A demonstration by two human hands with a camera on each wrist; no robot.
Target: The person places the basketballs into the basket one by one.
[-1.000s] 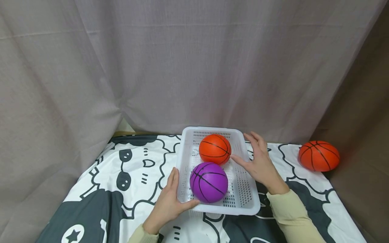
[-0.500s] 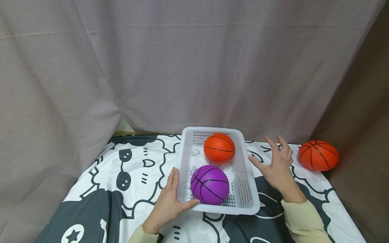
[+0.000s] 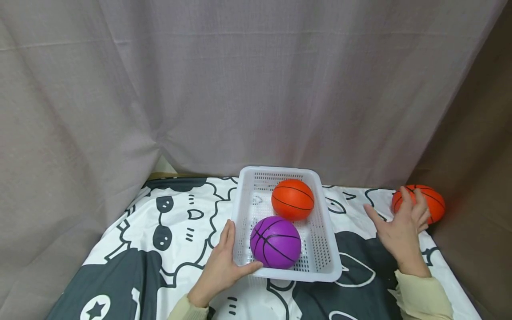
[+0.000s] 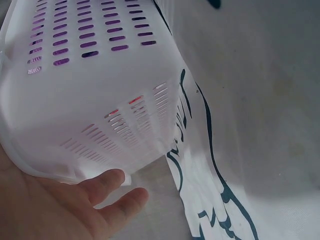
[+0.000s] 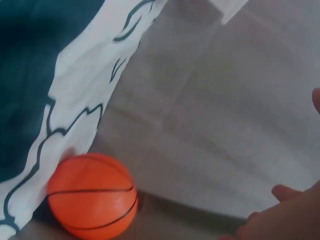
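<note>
A white perforated plastic basket (image 3: pixel 328 240) holds an orange toy basketball (image 3: pixel 293 199) at the back and a purple toy basketball (image 3: pixel 275 242) at the front. My left hand (image 3: pixel 221 266) grips the basket's front left corner, thumb on the near rim and fingers along the left side. In the left wrist view, those fingers (image 4: pixel 122 205) lie against the basket's outer wall (image 4: pixel 95 90). Over on the right, my right hand (image 3: pixel 402 233) hovers with spread fingers and holds nothing. It partly covers a second orange basketball (image 3: pixel 434 204); the right wrist view shows that ball (image 5: pixel 92 197) apart from the fingers.
A white and dark grey cartoon-print cloth (image 3: pixel 188 222) covers the table. Behind it hangs a grey-beige curtain (image 3: pixel 256 89), and a brown curtain (image 3: pixel 476 178) closes off the right side, close to the second orange ball.
My right hand has left the basket and travelled right to the outer orange ball. Inside the basket, the orange ball has rolled slightly right. My left hand stays put.
</note>
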